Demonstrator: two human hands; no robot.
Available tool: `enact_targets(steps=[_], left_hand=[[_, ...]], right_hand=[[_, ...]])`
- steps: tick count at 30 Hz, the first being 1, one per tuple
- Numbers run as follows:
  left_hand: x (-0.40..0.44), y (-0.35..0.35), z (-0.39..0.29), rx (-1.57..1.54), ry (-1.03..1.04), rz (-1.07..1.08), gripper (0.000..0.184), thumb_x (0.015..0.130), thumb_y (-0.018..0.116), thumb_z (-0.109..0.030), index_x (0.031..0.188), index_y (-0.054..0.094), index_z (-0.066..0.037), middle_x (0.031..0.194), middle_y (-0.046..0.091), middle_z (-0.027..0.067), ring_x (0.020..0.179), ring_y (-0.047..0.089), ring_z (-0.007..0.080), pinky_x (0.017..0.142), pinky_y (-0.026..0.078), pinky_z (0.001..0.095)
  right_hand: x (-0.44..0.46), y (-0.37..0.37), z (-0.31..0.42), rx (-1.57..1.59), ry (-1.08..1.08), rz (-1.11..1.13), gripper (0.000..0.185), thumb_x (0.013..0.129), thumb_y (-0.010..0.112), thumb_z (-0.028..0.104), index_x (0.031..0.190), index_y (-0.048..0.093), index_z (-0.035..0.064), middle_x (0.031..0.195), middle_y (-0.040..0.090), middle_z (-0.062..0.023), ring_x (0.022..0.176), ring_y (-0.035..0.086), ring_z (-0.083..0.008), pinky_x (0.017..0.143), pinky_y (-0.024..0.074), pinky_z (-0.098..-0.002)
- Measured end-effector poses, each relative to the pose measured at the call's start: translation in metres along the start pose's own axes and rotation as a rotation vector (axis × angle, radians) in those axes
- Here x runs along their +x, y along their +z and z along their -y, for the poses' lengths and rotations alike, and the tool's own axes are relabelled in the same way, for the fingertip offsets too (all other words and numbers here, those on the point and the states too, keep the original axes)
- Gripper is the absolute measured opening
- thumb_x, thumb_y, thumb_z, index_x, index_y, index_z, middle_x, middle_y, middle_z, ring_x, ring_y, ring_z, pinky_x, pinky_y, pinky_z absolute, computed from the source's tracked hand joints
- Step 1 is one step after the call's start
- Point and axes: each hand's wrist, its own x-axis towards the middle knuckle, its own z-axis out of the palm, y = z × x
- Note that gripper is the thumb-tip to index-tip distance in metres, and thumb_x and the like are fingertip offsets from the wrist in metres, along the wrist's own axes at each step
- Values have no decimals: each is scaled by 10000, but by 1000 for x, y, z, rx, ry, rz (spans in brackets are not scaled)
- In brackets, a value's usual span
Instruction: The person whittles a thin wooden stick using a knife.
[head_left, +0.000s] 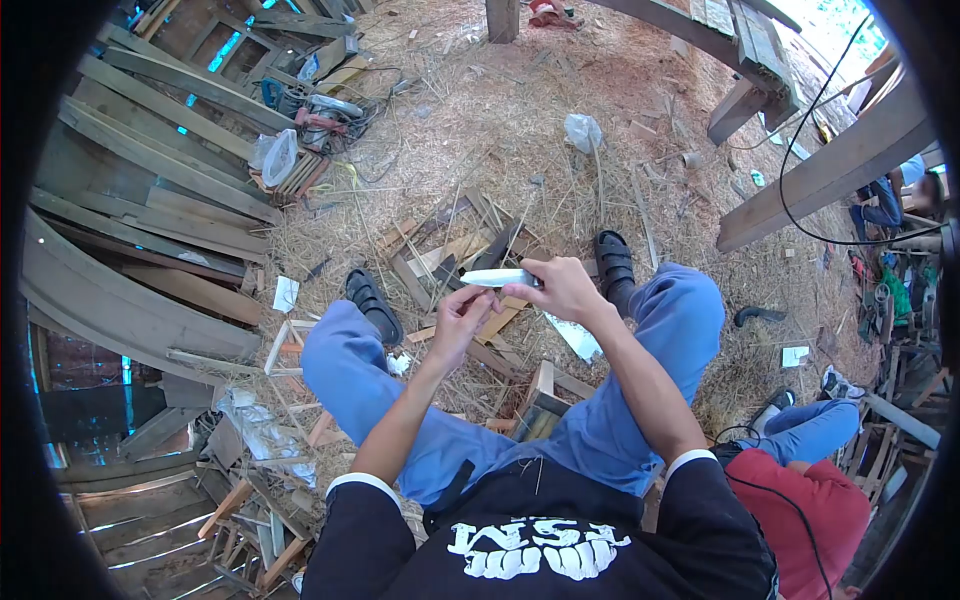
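Plastic bag (581, 132) lies beyond hands (565, 292) and pointed object (497, 278).

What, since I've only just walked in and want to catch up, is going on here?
A person in a black shirt is handling a pale tapered piece, held near its wide end by the right hand, its point toward the person's left. The left hand is close below it in the view; whether they touch is hard to tell. Wood scraps lie on the straw-strewn ground between the sandals, and someone in a red shirt is off to the right.
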Motion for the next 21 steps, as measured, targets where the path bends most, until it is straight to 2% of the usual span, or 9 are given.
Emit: enact_targets(steps=[6,10,12,15,18,21], left_hand=[[-4,4,-5,17,-47,-4,342,982,575,-41,1317,638,-26,809,638,-34,579,412,4,500,284,191],[-5,5,-6,54,-90,-1,352,1001,609,-110,1351,641,-79,809,626,-46,597,390,-13,510,288,180],[-5,5,-4,40,-139,13,376,999,593,-94,1373,624,-86,807,617,-52,597,390,-10,512,287,179],[-6,7,-6,-40,-217,23,415,996,564,-77,1410,592,-93,798,604,-61,596,389,-6,511,281,182],[-4,6,-3,-95,-235,48,431,1003,539,-81,1432,569,-95,792,597,-64,593,386,-4,505,270,186],[-3,6,-6,-89,-222,83,420,1013,534,-111,1432,570,-96,784,592,-67,584,379,-5,499,253,186]], right_hand=[[-1,8,4,-7,-90,13,598,904,604,640,797,593,52,594,582,-183,613,643,-383,569,473,-476],[-2,8,10,29,-94,71,537,904,608,633,999,696,112,610,605,-168,612,652,-357,570,483,-458],[-4,8,17,73,-85,105,531,903,610,629,1136,724,165,620,617,-161,613,656,-343,568,486,-448],[-3,6,18,26,-85,160,539,901,614,625,1263,699,236,623,624,-155,607,656,-335,563,484,-442],[-2,3,17,-33,-106,140,516,898,613,631,1204,722,230,620,625,-155,600,652,-345,557,482,-437],[-1,10,6,-80,-131,106,546,885,613,653,1088,741,163,604,619,-160,586,645,-357,547,479,-443]])
